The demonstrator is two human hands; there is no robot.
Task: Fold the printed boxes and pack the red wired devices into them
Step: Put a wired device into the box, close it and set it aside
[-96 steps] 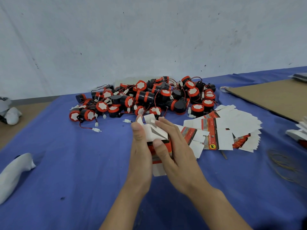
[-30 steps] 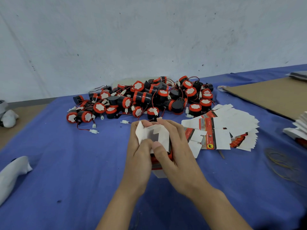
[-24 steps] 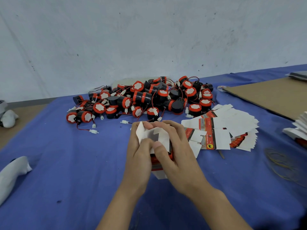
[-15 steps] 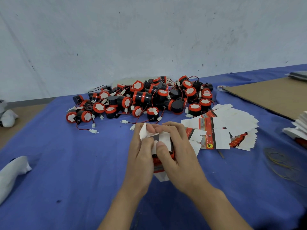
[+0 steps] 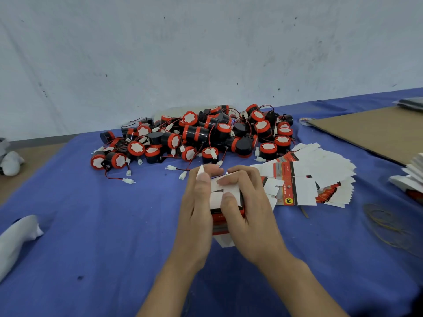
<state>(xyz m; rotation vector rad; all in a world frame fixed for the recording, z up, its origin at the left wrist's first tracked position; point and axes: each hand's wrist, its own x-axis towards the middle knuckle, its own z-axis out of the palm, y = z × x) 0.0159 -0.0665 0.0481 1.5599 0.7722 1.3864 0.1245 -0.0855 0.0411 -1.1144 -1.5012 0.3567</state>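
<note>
A small printed box [image 5: 223, 221], red, black and white, stands upright above the blue cloth between both hands. My left hand [image 5: 196, 209] grips its left side, the thumb against a white flap. My right hand [image 5: 247, 209] grips the right side, its fingers and thumb pressing the white top flaps [image 5: 225, 184] down. Behind lies a heap of red and black wired devices [image 5: 196, 136] with white connectors. A fanned stack of flat printed boxes [image 5: 309, 177] lies just right of my hands.
A brown cardboard sheet [image 5: 375, 131] covers the far right of the blue-clothed table [image 5: 91, 225]. Rubber bands [image 5: 389, 223] lie at the right. White paper items [image 5: 412, 177] sit at the right edge. A white cloth [image 5: 16, 236] lies at the left. A pale wall stands behind.
The white top flaps, standing up a second ago, are now folded down flat under my right fingers. Both hands stay on the box in nearly the same place.
</note>
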